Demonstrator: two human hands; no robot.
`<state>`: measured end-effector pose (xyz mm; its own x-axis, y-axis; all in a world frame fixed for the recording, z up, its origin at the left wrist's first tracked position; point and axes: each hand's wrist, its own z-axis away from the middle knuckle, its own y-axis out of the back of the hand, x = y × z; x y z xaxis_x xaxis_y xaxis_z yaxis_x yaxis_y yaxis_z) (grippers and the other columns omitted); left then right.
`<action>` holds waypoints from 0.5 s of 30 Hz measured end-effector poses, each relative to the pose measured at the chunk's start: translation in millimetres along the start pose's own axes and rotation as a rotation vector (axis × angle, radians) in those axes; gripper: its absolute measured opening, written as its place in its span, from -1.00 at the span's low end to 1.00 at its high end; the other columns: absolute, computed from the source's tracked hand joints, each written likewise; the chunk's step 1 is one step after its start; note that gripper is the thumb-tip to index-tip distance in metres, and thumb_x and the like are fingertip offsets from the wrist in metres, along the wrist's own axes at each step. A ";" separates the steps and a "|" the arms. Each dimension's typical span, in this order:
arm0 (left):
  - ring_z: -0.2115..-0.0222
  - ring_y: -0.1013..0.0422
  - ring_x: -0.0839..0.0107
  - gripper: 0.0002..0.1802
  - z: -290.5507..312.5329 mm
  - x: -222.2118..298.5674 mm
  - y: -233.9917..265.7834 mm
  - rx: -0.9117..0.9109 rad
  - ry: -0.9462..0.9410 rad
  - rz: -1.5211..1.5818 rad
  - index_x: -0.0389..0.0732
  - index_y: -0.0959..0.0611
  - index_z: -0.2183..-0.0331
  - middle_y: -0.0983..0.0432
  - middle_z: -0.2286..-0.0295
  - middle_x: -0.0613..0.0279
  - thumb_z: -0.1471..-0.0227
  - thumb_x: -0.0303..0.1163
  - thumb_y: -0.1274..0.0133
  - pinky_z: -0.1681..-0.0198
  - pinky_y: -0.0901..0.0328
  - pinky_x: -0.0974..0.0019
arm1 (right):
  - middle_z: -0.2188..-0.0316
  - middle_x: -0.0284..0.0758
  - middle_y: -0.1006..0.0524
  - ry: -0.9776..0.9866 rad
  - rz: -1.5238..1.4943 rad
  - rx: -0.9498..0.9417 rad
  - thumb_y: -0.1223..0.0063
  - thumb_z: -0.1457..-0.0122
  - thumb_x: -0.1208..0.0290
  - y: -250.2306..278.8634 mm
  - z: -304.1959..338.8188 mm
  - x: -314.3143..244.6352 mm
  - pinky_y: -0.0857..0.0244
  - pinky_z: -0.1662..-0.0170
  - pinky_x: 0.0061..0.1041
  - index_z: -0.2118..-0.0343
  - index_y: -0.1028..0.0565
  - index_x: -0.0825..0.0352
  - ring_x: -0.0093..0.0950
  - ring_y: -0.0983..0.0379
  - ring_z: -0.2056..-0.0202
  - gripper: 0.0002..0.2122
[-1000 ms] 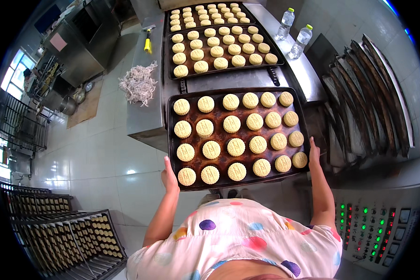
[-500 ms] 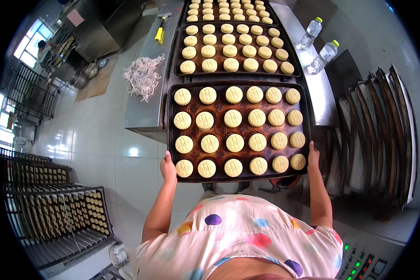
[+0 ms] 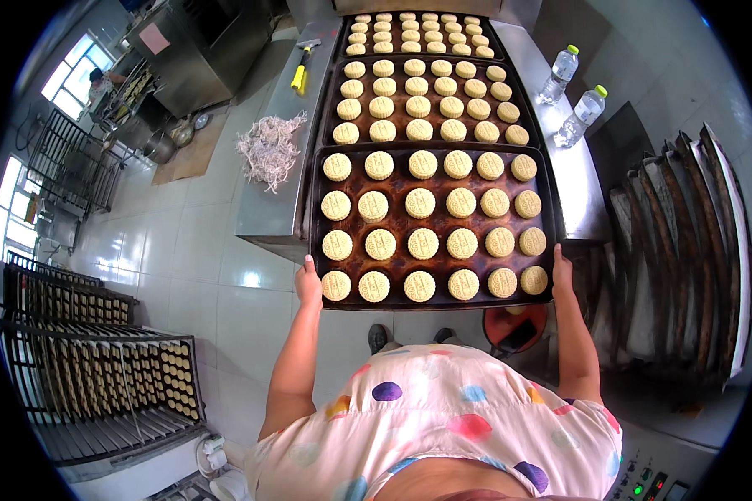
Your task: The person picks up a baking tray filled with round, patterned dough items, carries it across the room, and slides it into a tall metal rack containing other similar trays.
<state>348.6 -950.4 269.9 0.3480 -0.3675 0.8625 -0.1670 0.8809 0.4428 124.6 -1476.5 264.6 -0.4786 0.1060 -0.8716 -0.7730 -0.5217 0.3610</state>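
A dark baking tray (image 3: 399, 225) filled with rows of round, pale yellow mooncakes (image 3: 420, 203) spans the space between my hands. My left hand (image 3: 308, 285) grips its near left corner, thumb up along the rim and fingers hidden beneath. At the near right corner my right hand (image 3: 563, 271) holds the rim in the same way. The tray's far edge meets a second tray (image 3: 434, 98) of mooncakes lying between the metal side ledges. A third tray (image 3: 485, 42) of them lies farther back, by the machine opening.
On the left ledge lie a yellow-handled scraper (image 3: 303, 71) and a heap of whitish strands (image 3: 271, 150). Two water bottles (image 3: 581, 117) stand on the right ledge. Dark trays (image 3: 677, 250) lean upright at right. A loaded rack (image 3: 100, 384) is at lower left; a red stool (image 3: 510, 330) holds a phone.
My hands have pushed the held tray forward against the second tray, closing the gap between them. The farther trays appear slightly lower in the picture. More of the red stool shows.
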 end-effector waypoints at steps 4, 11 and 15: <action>0.55 -0.28 0.22 -0.36 -9.2 2.4 -0.9 -0.014 -0.038 -0.101 -0.49 -0.49 0.48 -0.41 0.59 0.00 -0.13 0.01 0.24 0.39 -0.17 0.14 | 0.30 -0.24 -0.49 0.024 -0.042 0.020 0.10 -0.14 -0.01 -0.5 -0.7 4.0 -0.22 0.14 -0.52 0.18 -0.43 0.61 -0.53 -0.32 0.28 -0.41; 0.43 -0.35 -0.06 -0.36 -18.2 0.5 1.0 0.002 -0.086 -0.220 -0.46 -0.52 0.46 -0.46 0.47 -0.16 -0.12 0.04 0.26 0.32 -0.19 0.04 | 0.28 -0.16 -0.51 0.051 -0.036 0.034 0.11 -0.15 0.00 -0.4 1.6 8.9 -0.22 0.13 -0.47 0.20 -0.45 0.58 -0.49 -0.37 0.26 -0.44; 0.40 -0.36 -0.06 -0.37 -17.5 1.3 13.7 0.029 -0.081 -0.183 -0.46 -0.53 0.42 -0.47 0.45 -0.17 -0.12 0.03 0.25 0.28 -0.20 0.05 | 0.25 -0.11 -0.50 0.015 0.025 0.037 0.11 -0.14 -0.01 -7.3 15.9 0.9 -0.22 0.09 -0.45 0.17 -0.43 0.58 -0.41 -0.40 0.20 -0.43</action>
<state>362.9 -933.6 272.7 0.2996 -0.5442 0.7837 -0.1345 0.7891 0.5994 123.3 -1459.2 266.4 -0.4922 0.0808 -0.8667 -0.7756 -0.4927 0.3945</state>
